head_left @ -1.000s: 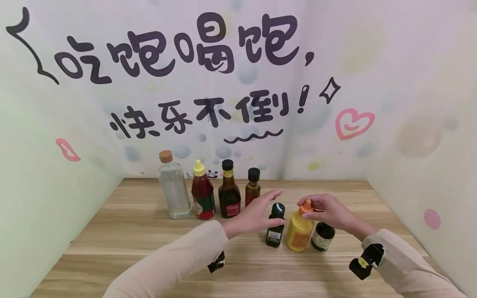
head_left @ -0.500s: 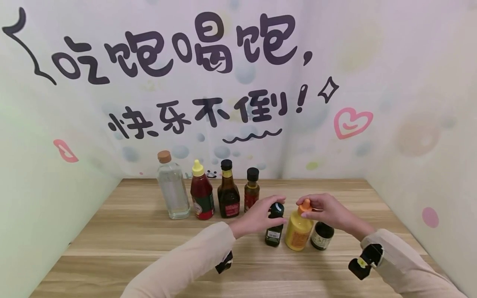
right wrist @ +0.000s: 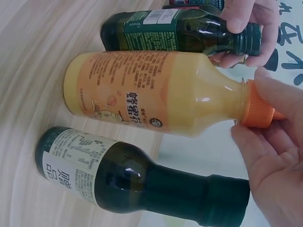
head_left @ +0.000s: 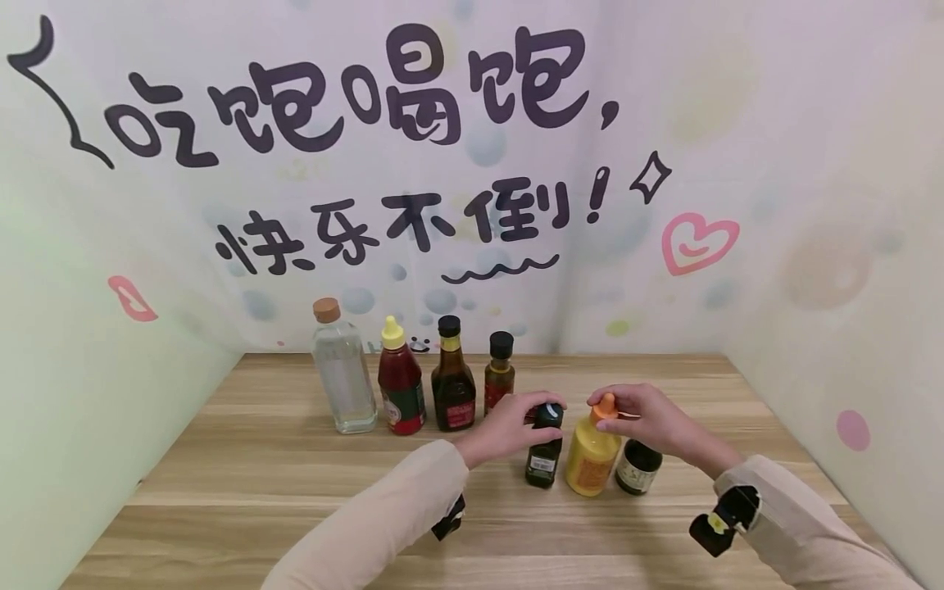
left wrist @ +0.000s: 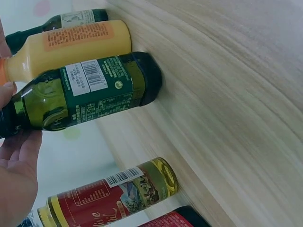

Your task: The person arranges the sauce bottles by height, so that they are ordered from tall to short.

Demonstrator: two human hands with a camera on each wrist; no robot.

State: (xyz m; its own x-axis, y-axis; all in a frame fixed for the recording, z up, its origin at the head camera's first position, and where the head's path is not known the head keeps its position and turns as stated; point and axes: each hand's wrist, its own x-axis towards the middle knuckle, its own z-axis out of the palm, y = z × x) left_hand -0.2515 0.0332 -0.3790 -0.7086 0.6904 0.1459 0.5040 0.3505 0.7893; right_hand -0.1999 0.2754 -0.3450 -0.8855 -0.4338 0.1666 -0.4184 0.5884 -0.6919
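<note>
While the left hand [head_left: 509,426] curls round the neck of the green bottle [head_left: 544,459] standing on the wooden table [head_left: 258,483], the right hand [head_left: 649,422] pinches the orange cap of the yellow bottle [head_left: 592,459] just beside it, probably to keep both upright.

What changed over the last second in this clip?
The left hand came down from an open reach and now grips the cap of the green bottle. The right hand stayed pinching the orange cap of the yellow bottle. All bottles, including the back row, kept their places.
</note>
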